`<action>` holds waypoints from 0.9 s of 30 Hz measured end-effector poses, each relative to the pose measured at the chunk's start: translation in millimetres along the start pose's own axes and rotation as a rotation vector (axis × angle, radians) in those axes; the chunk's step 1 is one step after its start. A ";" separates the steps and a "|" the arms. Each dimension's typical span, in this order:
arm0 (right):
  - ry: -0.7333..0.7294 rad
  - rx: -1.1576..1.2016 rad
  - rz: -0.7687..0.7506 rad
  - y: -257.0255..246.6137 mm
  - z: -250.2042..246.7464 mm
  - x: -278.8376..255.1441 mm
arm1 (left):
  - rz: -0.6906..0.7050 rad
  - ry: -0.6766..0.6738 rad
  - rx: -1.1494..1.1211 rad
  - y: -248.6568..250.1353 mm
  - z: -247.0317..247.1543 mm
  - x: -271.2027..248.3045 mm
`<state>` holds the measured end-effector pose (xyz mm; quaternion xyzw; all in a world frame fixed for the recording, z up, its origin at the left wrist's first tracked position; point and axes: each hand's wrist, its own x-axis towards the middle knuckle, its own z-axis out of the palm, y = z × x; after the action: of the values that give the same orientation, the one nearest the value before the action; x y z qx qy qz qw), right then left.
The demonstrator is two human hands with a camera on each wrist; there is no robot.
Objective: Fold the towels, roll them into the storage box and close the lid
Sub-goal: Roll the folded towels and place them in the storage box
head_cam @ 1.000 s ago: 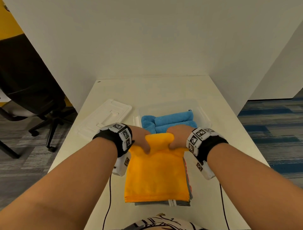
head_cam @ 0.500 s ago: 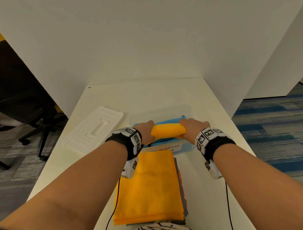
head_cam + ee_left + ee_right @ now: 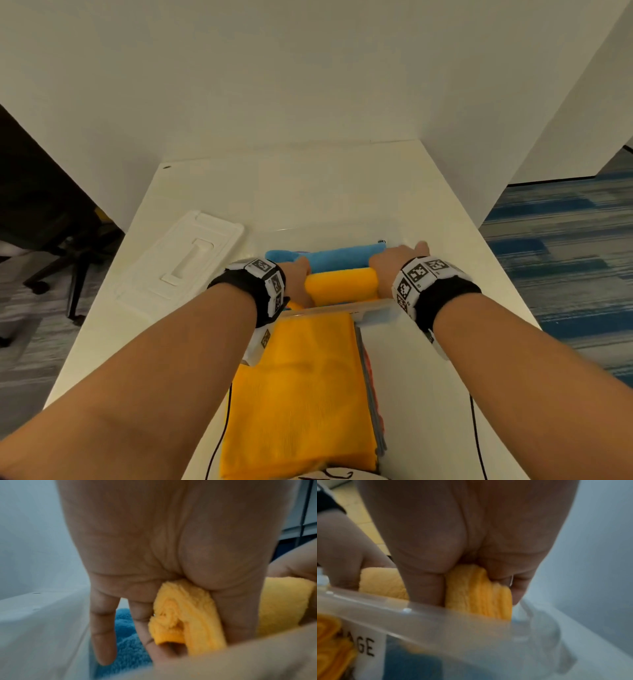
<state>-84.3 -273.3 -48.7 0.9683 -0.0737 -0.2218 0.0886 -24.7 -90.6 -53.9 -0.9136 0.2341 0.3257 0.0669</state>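
A rolled orange towel [image 3: 340, 286] sits low inside the clear storage box [image 3: 373, 306], just in front of rolled blue towels [image 3: 337, 257]. My left hand [image 3: 299, 279] grips the roll's left end [image 3: 185, 616]; thumb and fingers pinch it. My right hand [image 3: 394, 267] grips the right end [image 3: 479, 593] the same way, beside the box's right wall. The box's near rim [image 3: 419, 616] carries a white label. A stack of folded towels with an orange one [image 3: 301, 394] on top lies on the table in front of the box.
The white box lid [image 3: 181, 260] lies flat on the table to the left of the box. White partition walls close the table [image 3: 428, 377] at the back and right. A dark office chair [image 3: 51, 212] stands off the left edge. Thin black cables hang over the table's front edge.
Both hands lifted the rolled orange towel off the stack, carried it forward over the box rim and lowered it in beside the blue rolls.
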 end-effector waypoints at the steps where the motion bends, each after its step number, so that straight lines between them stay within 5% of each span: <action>1: 0.002 -0.062 -0.022 2.8 -1.4 -3.3 | 0.021 0.003 -0.001 3.1 1.1 1.3; 9: 0.007 -0.025 -0.023 14.9 21.6 14.8 | 0.103 -0.112 0.135 1.2 -13.7 -2.3; 14: -0.149 0.079 -0.096 12.7 -3.0 14.4 | 0.119 -0.152 0.245 7.7 -9.9 -0.8; 27: -0.044 0.007 0.022 12.7 31.7 33.8 | 0.138 -0.102 0.307 19.4 -23.8 -5.5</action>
<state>-69.5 -296.2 -88.3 0.9626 -0.0869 -0.2420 0.0858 -24.1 -112.1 -31.4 -0.8567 0.3397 0.3358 0.1949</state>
